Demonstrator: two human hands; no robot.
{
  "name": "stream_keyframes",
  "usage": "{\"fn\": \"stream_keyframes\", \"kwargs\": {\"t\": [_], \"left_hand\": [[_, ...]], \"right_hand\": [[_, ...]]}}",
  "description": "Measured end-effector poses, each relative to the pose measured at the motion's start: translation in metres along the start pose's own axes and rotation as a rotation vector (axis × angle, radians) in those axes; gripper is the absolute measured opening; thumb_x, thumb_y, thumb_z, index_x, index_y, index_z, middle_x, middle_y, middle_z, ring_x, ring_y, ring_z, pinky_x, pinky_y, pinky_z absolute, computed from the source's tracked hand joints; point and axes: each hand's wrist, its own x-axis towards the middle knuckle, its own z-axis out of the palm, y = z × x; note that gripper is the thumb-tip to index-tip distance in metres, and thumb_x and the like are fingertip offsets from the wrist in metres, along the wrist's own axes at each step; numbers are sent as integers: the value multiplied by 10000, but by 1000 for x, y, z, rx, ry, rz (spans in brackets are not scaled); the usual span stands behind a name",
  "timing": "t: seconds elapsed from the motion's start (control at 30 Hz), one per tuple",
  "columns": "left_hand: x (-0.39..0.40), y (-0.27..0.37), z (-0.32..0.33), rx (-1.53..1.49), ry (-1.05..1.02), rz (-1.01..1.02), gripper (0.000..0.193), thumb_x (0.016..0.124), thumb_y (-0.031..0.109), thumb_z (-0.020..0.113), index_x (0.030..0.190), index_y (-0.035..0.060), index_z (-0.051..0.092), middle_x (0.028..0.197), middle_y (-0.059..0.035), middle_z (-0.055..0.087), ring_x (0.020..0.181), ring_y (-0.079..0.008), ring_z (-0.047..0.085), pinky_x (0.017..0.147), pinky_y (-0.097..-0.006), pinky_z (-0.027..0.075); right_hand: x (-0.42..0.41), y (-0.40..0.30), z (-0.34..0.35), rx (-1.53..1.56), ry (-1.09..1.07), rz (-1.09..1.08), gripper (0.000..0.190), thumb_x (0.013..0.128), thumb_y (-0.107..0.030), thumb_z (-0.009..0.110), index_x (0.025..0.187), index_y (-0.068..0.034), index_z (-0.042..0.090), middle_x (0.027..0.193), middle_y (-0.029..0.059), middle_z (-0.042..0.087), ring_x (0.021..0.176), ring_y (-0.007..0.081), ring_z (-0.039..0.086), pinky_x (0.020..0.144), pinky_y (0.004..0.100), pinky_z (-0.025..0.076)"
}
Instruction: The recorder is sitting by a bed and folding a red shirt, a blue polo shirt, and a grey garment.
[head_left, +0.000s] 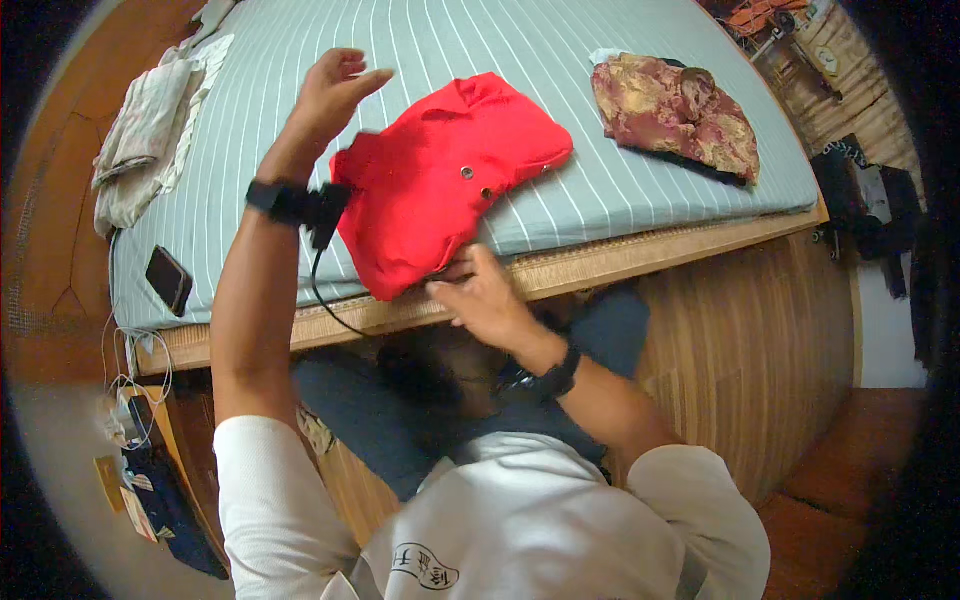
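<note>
A red cloth garment with metal eyelets or snaps (450, 161) lies bunched near the front edge of the bed. My left hand (334, 94) is raised above the striped sheet to the left of the garment's top, its fingers apart and nothing in them. At the garment's lower edge is my right hand (480, 296), thumb and fingers spread; its fingertips reach the cloth's border, and whether they grip it cannot be told. A black device is strapped to my left wrist, with a cable hanging from it, and a black band is around my right wrist.
A folded patterned brown and gold cloth (675, 116) lies on the bed at the right. Folded pale cloths (150, 124) and a smartphone (169, 279) are at the left. The bed's wooden edge (600, 277) crosses before me. White cables (142, 360) hang at the lower left corner.
</note>
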Motion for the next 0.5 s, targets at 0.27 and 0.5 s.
{"fn": "stream_keyframes", "kwargs": {"t": [0.27,0.5], "left_hand": [[-208,-12,-3,-257,323,-254,385,862,182,787,1123,-15,583,991,-63,638,857,-119,584,757,-263,492],[-267,14,90,-443,430,-526,497,827,241,825,1190,12,573,1071,-84,626,878,-175,611,813,-321,521]], "right_hand": [[18,-33,-89,-380,301,-269,276,849,-259,756,1000,-46,666,903,118,665,807,242,636,749,365,514],[127,-44,-160,-884,554,-448,470,832,-439,741,1022,-14,673,1042,200,662,970,349,640,866,432,492]]}}
